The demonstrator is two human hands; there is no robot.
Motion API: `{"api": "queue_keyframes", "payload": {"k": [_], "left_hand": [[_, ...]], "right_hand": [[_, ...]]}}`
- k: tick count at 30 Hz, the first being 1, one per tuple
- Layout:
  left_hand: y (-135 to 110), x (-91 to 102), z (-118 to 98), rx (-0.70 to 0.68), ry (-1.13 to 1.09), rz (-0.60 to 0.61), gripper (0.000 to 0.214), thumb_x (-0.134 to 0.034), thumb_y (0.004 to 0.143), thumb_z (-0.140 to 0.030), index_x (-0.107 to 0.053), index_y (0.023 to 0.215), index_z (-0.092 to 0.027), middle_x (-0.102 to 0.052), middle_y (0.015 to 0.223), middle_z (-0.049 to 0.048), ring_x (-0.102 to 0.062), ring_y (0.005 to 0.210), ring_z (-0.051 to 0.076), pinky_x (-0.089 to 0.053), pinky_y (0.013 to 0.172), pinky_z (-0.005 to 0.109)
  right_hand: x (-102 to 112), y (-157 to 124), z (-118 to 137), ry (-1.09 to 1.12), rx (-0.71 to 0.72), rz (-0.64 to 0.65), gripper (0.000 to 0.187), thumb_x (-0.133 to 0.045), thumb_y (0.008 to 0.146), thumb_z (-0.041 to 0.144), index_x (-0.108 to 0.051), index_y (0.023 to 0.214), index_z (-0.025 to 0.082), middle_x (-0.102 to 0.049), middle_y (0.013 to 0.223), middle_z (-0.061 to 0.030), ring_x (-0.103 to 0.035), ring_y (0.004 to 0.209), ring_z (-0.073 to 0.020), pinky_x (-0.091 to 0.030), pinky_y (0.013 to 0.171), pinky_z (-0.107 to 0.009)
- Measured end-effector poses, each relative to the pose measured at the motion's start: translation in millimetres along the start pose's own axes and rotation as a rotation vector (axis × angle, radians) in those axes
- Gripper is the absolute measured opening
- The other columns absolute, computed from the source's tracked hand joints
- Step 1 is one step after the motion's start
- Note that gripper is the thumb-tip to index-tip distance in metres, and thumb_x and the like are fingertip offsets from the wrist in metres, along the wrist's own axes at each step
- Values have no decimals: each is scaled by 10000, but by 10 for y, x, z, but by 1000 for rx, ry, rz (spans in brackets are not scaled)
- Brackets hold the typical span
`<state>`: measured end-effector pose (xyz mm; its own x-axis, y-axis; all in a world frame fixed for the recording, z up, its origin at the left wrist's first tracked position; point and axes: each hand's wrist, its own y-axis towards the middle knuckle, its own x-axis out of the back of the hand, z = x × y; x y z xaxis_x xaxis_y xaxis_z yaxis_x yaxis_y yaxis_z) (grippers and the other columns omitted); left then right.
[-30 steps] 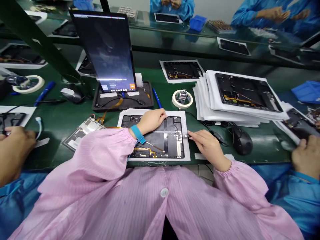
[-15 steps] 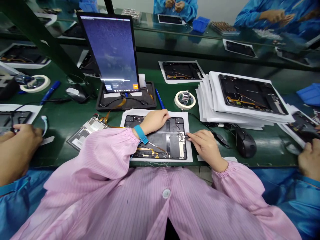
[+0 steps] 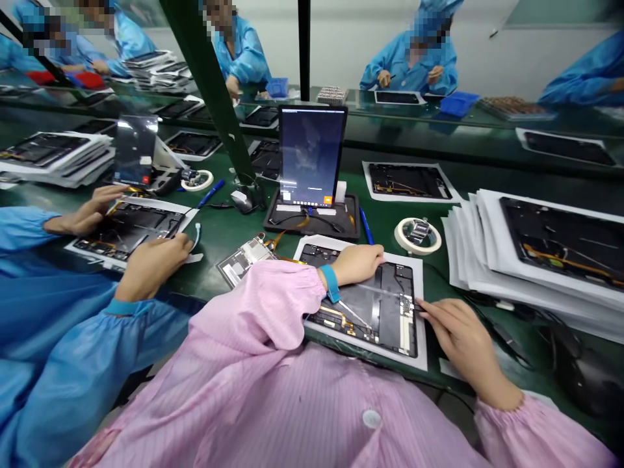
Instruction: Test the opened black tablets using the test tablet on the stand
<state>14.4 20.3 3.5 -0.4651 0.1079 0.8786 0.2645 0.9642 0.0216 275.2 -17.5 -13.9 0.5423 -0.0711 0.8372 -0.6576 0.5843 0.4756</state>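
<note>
An opened tablet back shell (image 3: 377, 305) lies on a white sheet in front of me, its black inside and small boards showing. My left hand (image 3: 358, 263) rests on the shell's upper edge with fingers curled and pressed down on it. My right hand (image 3: 461, 335) sits at the shell's right edge, fingers pinched together on a small black cable plug at the shell's side. A blue wrist strap circles my left wrist.
A lit tablet screen (image 3: 312, 156) stands in a black cradle behind the shell. A tape roll (image 3: 418, 235) and blue pen (image 3: 366, 225) lie beyond. Stacked shells on white sheets (image 3: 546, 253) sit right, a mouse (image 3: 582, 370) nearer. A co-worker's hands (image 3: 146, 260) work at left.
The view has swung left and up, showing the co-worker at left and people across the bench. My hands stay on the shell; the right hand has closed in on its right edge.
</note>
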Motion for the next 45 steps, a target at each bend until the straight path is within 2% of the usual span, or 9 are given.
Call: {"api": "queue_keyframes", "payload": {"k": [6,10,14,17,21,29,34,40,45], "left_hand": [[2,9,-56,-55,43,-14,255,-421,958,-317,-637,982,-186,-706,968,59,-651,903,212,-483,770,308],[-63,447,77,-44,113,-208,341,-430,956,-370,-681,862,-159,-694,950,99,-622,958,232,-465,860,339],[-220,1051,732,434,144,-566,305,-386,957,-250,-670,1006,-150,-687,1004,127,-622,974,248,-466,856,355],[-284,1244,1340,713,163,-571,235,-598,832,-229,-659,1032,-121,-671,1057,168,-611,1014,289,-472,845,366],[-233,1180,1768,651,16,-534,245,-690,766,-379,-673,885,-165,-703,896,93,-642,897,239,-488,789,317],[-309,1172,1634,587,58,-726,378,-648,789,-307,-614,1118,-123,-663,1096,151,-556,1112,315,-450,945,426],[-197,1190,1823,468,-310,-735,528,-630,674,-63,-554,1194,-118,-636,1193,141,-578,1130,246,-442,987,359],[68,1164,1963,371,-573,-847,228,-650,736,-184,-620,947,-103,-701,958,104,-649,865,170,-497,817,274],[113,1175,1930,460,-423,-946,244,-662,770,-367,-618,817,-132,-677,829,66,-622,776,168,-482,763,280]], "right_hand": [[-61,-26,-26,66,-145,37,224,-510,943,308,-674,1081,242,-678,895,-41,-615,829,-202,-508,745,-348],[-67,-50,-19,90,-208,84,257,-483,951,371,-666,1068,233,-681,955,-49,-632,881,-204,-515,791,-350],[-37,-58,8,69,-237,122,298,-469,952,410,-647,1109,231,-673,993,-62,-625,922,-216,-513,815,-366],[-26,-27,14,46,-262,158,341,-454,945,460,-648,1100,227,-674,994,-73,-628,920,-232,-521,817,-390],[17,70,1,24,-305,238,401,-438,928,523,-666,1036,212,-686,983,-91,-644,907,-254,-539,815,-419],[139,239,-74,8,-318,447,490,-465,880,588,-688,1065,192,-704,1044,-118,-672,953,-280,-557,866,-437],[253,320,-100,-45,-244,489,554,-463,853,649,-703,1071,199,-679,1109,-141,-654,1016,-308,-542,904,-473],[721,1288,-284,-145,-104,205,578,-475,828,690,-675,1107,226,-556,1318,-137,-534,1198,-331,-404,1038,-511],[623,2429,-797,-186,-357,82,387,-585,857,434,-683,1056,118,-639,1160,-167,-609,1002,-235,-451,828,-340]]}}
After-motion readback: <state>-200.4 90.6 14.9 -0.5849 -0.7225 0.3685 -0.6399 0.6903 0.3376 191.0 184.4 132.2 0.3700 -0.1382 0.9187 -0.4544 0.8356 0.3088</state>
